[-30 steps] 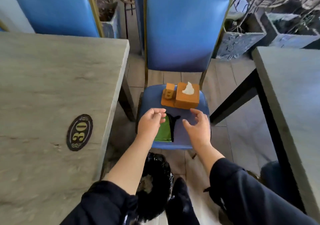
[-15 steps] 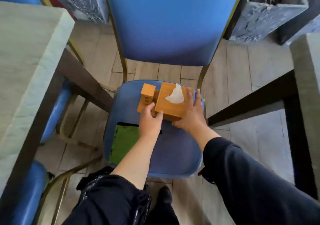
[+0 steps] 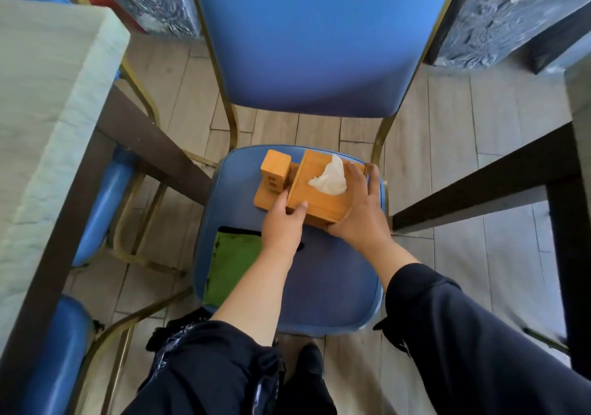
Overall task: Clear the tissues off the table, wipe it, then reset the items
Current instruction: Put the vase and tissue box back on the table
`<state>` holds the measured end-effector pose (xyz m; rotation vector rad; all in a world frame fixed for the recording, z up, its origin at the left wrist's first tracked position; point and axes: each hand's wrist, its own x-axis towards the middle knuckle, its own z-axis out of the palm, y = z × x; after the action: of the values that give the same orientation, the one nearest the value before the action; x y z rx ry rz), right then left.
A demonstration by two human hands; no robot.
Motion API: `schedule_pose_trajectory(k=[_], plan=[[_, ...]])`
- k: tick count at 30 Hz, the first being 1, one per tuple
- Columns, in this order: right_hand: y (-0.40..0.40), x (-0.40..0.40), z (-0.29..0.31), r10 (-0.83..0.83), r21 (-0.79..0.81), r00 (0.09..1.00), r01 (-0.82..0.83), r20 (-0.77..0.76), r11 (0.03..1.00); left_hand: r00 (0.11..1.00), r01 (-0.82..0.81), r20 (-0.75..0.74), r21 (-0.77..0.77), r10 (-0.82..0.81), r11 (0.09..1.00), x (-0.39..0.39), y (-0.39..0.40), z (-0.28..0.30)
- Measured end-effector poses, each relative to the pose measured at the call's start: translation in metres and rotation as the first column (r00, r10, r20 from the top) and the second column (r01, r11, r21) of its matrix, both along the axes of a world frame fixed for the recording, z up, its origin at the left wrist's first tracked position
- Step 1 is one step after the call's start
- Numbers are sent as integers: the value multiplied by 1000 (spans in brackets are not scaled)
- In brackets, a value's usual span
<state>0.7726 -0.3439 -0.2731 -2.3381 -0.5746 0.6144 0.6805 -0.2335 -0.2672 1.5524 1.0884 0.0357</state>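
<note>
Clasping the wooden tissue box [image 3: 323,190] on the far part of the blue chair seat [image 3: 329,286], left hand [image 3: 283,222] and right hand [image 3: 358,216] each keep a closed grip on its near corners, a green cloth [image 3: 230,270] lying near-left.

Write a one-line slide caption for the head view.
Both hands, left and right, grip the orange wooden tissue box on the blue padded chair seat, beside a green cloth.

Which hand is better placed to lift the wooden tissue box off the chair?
Right hand: it wraps the wooden tissue box's near right corner. Left hand only pinches the near left corner.
</note>
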Motion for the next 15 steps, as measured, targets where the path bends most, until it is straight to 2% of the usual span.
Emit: schedule_pose_trajectory(k=[8, 15], plan=[[-4, -71, 79, -119, 55, 988, 114, 97, 992, 990, 81, 110, 16, -82, 997, -59, 8, 79], [-8, -188, 173, -194, 120, 974, 180, 118, 976, 976, 123, 174, 48, -130, 991, -165, 14, 165]])
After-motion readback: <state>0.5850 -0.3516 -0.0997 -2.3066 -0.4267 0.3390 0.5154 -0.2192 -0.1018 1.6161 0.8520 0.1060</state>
